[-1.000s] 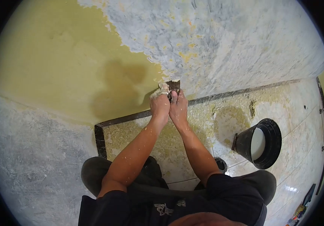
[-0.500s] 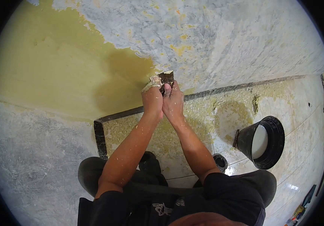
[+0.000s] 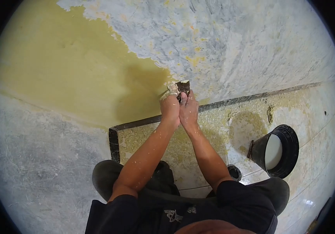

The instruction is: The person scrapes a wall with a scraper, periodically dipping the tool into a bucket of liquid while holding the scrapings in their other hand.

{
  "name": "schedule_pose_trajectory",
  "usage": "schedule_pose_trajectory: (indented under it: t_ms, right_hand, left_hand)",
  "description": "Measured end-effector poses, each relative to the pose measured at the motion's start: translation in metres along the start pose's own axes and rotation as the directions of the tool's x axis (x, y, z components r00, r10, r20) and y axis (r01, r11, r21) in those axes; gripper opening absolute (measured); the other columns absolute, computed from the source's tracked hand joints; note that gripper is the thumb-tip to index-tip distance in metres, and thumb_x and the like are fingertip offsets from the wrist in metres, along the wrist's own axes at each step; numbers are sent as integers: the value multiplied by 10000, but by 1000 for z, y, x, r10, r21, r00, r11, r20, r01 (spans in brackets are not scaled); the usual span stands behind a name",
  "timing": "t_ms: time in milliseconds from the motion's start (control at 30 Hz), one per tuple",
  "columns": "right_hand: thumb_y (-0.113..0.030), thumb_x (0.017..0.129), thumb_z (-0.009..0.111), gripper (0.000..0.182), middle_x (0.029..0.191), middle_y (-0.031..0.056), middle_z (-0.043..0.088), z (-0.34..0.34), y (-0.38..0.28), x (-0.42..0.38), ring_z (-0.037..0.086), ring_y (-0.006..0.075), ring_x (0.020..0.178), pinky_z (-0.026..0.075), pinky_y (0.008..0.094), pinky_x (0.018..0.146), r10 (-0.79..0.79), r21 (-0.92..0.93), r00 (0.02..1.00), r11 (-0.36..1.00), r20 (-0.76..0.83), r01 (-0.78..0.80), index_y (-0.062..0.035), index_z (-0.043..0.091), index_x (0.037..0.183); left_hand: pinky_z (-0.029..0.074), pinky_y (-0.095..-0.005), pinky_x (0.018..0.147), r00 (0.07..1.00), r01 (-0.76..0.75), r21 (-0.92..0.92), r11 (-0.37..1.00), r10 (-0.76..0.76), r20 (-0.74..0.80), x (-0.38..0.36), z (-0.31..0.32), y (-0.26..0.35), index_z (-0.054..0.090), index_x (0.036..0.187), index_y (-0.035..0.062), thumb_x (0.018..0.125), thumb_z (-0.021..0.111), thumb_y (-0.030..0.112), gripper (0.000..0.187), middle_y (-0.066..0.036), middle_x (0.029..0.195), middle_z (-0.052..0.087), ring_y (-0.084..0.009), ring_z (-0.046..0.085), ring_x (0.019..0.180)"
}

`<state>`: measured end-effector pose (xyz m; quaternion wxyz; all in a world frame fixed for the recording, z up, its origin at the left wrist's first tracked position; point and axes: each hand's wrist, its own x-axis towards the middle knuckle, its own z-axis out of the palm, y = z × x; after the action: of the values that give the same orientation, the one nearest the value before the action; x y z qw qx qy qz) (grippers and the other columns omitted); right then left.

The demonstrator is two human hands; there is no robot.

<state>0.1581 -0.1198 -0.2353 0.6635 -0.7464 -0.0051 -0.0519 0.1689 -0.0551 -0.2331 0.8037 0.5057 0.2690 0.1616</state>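
Side by side and touching, the left hand [image 3: 170, 107] and right hand [image 3: 189, 108] each have their grip clamped on a dark, flat, pale-crusted scraper [image 3: 183, 86]. It juts toward twelve o'clock, near the ragged edge of the yellow-green paint [image 3: 66, 66]; a mottled grey-white wall surface [image 3: 249, 46] spreads at one o'clock. At four o'clock, a black, tapered bucket [image 3: 259, 150] with milky liquid [image 3: 273, 152] stands on the flake-strewn white tiled floor [image 3: 292, 115].

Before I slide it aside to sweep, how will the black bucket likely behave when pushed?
Likely heavy for its size: the bucket holds whitish liquid. It could slosh or tip if pushed near the rim, since its sides flare upward. Flakes scattered on the floor nearby might make it slide unevenly.
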Motion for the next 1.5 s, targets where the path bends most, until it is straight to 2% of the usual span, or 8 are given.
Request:
schedule_pose_trajectory:
  t_ms: [100,400,867,933,1133,1200,1400,1500]
  right_hand:
    - [-274,996,446,308,808,287,618,-7,-48,6,594,502,781,456,499,637,-167,-55,983,985,-80,163,12,558,1019]
    - [-215,981,462,239,754,286,624,1,9,-6,585,516,749,428,563,633,-64,-73,997,995,-45,61,4,541,1037]
    - [-216,969,483,229,787,279,633,1,-8,-1,586,514,773,437,556,645,-10,25,1000,1000,-24,10,-2,547,1019]
    - [-208,969,482,220,787,278,633,1,-16,1,583,515,772,437,556,643,-34,46,999,998,-23,35,-5,543,1028]
    - [-203,986,464,220,773,278,625,6,-45,14,584,509,759,446,542,620,-235,49,968,970,-86,240,1,530,1037]
    - [-227,991,467,243,779,273,628,8,-40,12,590,502,758,457,526,624,-159,167,984,971,-79,171,3,533,1034]
    - [-263,996,472,288,823,256,647,-4,12,4,628,459,777,481,482,656,-112,43,994,993,-12,113,8,524,1080]
    - [-287,999,480,336,838,226,662,-22,2,8,644,421,755,486,465,670,-93,203,977,978,190,53,17,496,1140]
  left_hand:
    - [538,-387,750,986,129,41,991,-132,99,-7,5,53,587,1047,4,920,475,97,193,-100,922,618,-215,626,826]
    - [528,-364,756,987,140,131,981,-149,62,-3,-12,-6,585,999,-11,909,447,79,188,-119,961,616,-223,620,860]
    - [500,-341,697,973,232,214,949,-228,-43,-31,9,41,617,1007,-38,885,505,52,189,-107,953,633,-195,615,853]
    - [488,-335,753,998,45,214,976,-35,-51,-32,14,41,617,1048,-31,896,506,63,210,-98,1012,629,-191,595,930]
    - [507,-343,838,985,-165,209,964,151,80,-16,8,56,578,1145,-54,943,465,109,282,-138,1120,609,-222,599,991]
    - [511,-345,830,984,-174,175,969,166,62,-19,11,50,578,1152,-54,942,468,109,288,-136,1115,612,-224,606,971]
    - [484,-358,789,994,5,-34,999,-9,-108,-16,3,-1,608,1089,-67,907,542,64,234,-115,1075,641,-218,608,955]
    - [483,-383,773,986,-111,231,967,137,-97,-14,-3,0,630,1032,-59,918,524,100,223,-136,1002,674,-267,636,904]
